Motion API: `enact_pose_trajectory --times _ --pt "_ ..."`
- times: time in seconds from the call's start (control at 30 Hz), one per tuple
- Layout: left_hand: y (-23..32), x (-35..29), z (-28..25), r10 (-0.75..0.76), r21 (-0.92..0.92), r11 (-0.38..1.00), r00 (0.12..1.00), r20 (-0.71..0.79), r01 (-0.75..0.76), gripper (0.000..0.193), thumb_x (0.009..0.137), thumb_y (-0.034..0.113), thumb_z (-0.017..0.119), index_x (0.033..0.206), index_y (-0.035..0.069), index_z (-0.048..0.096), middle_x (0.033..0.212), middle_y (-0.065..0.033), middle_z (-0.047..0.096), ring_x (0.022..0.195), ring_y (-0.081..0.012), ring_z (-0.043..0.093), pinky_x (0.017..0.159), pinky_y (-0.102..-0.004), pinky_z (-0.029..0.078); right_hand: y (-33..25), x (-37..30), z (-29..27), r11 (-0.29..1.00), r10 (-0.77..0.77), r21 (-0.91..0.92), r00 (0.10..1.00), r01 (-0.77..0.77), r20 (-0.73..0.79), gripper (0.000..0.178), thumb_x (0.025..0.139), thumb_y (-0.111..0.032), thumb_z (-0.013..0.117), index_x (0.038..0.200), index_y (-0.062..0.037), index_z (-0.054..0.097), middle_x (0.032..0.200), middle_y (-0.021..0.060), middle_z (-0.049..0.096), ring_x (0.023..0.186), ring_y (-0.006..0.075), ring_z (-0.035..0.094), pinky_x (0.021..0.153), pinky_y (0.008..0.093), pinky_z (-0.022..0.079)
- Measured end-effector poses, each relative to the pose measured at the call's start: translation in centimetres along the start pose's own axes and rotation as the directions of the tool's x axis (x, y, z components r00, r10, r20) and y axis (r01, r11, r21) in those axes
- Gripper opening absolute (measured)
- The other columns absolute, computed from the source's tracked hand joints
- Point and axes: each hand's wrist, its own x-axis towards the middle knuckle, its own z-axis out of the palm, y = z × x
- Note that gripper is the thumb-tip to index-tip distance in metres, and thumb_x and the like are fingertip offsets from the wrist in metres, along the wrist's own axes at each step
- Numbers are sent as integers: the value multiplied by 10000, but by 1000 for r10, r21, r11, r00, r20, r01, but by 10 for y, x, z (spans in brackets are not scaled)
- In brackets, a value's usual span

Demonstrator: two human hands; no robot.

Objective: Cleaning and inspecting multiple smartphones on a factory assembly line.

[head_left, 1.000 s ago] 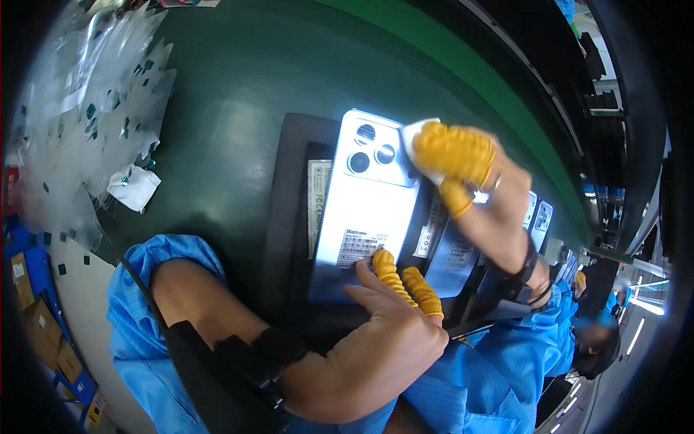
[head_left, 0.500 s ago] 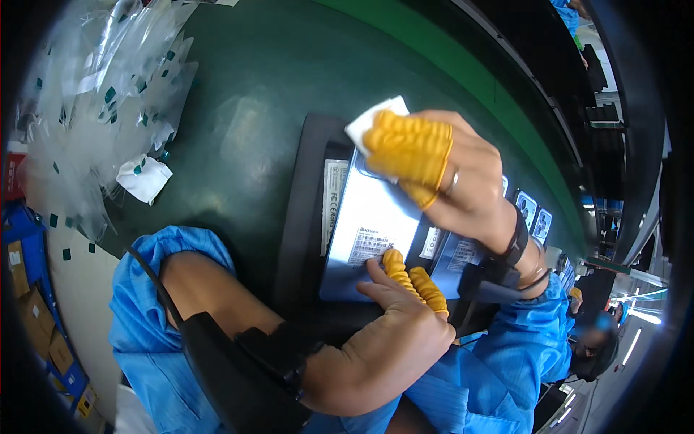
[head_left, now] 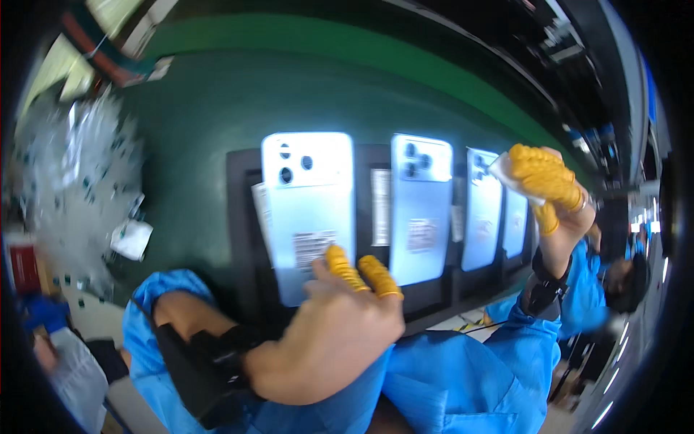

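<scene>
We are resting the yellow-covered fingers of our left hand (head_left: 336, 315), slightly apart, on the lower part of the nearest phone (head_left: 311, 206), which is extending beyond them over a dark tray (head_left: 238, 217). To their right, our right hand (head_left: 557, 192) is clamping its fingers on a white cloth (head_left: 502, 172) beside the third phone (head_left: 483, 206). Past the tray's far edge, green surface (head_left: 217, 98) is leaving room.

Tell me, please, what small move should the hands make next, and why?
Perhaps the right hand should bring its white cloth to the leftmost phone: the left hand has its fingers on that phone's lower part, while the cloth is off at the right.
</scene>
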Motion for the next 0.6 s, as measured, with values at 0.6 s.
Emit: enact_pose_trajectory --times 0.6 --pt "15 1 -9 -256 64 966 962 99 250 315 780 298 682 925 20 649 558 -94 581 474 -201 588 424 -313 411 144 -164 -162 717 250 -326 663 -617 -706 219 857 -50 579 1059 -4 652 903 88 680 794 124 610 723 229 463"
